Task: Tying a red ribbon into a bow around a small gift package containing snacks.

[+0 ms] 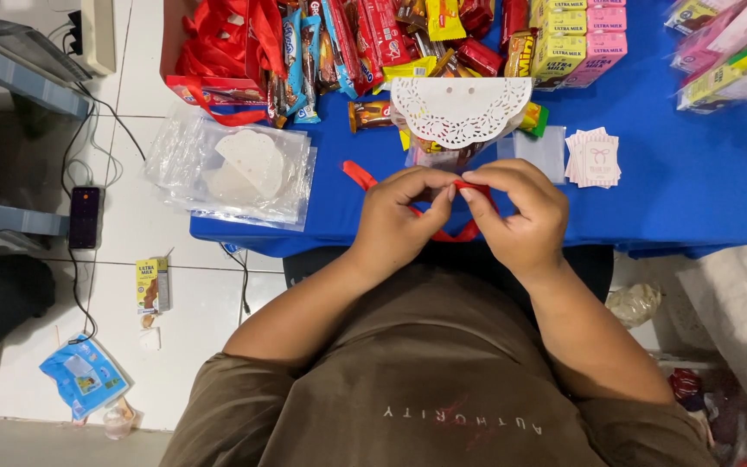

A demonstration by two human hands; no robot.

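- Red ribbon is pinched between both sets of fingertips at the near edge of the blue tabletop. Its loose ends trail left and below, so by the look of it the knot isn't finished.
- Left hand and right hand are both closed tight on the ribbon, thumbs meeting.
- Just beyond sits a snack pouch topped with a white paper doily, seemingly filled and waiting.
- Small cards lie to the right; a clear bag of spare doilies overhangs the left edge.

Bright, even overhead indoor light, soft short shadows under the hands, mild glare on the clear plastic bags at left, sharp focus, slight wide-angle bending at the edges
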